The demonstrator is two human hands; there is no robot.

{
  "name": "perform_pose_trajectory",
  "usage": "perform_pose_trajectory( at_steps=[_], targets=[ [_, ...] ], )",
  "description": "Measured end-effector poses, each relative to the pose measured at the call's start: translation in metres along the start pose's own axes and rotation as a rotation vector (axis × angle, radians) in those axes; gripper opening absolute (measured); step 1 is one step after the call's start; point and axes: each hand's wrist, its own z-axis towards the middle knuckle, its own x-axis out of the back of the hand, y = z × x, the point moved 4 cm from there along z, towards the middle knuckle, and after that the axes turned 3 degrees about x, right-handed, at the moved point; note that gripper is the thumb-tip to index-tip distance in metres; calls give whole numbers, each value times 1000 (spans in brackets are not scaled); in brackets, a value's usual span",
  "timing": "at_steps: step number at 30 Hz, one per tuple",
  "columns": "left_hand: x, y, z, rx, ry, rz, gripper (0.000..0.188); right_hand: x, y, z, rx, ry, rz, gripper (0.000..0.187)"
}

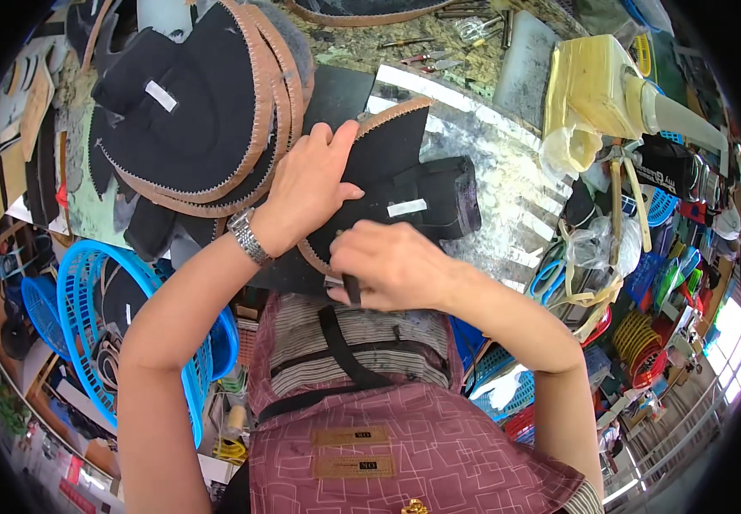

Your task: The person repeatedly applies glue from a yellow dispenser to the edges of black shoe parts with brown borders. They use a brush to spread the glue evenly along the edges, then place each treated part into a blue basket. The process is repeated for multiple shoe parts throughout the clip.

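Inspecting remotely, I found the black fabric piece (388, 171) with brown stitched rim on the mottled desk (358, 51), beneath my open left hand (310, 184); my right hand (392, 264) seemed closed on a slim dark object (352, 289). I judged the fabric light, soft, best held by its stiffer rim.

The left hand (312, 187) hides part of the black piece (385, 167). At that piece's near edge, the right hand (392, 264) covers most of an unidentifiable dark object (352, 289).
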Motion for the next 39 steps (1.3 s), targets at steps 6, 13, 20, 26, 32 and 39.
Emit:
perform_pose_trajectory(
  at_steps=[6,13,20,26,32,39],
  targets=[
    [2,-3,-7,26,7,-141,69,45,16,-91,-444,40,-55,31],
    [-9,-47,-1,435,-299,-890,19,22,40,-37,-780,919,398,12],
    [-15,-54,1,492,-204,-796,18,-67,-6,-17,-61,415,-133,29],
    [-2,-50,-4,367,-78,-607,16,14,6,2,-86,472,-222,26],
    [-6,-40,-9,256,19,-569,16,-10,-7,-63,-363,-18,32,16],
    [41,5,-41,-232,136,-696,10,19,46,-194,-884,1259,1019,21]
  ],
)
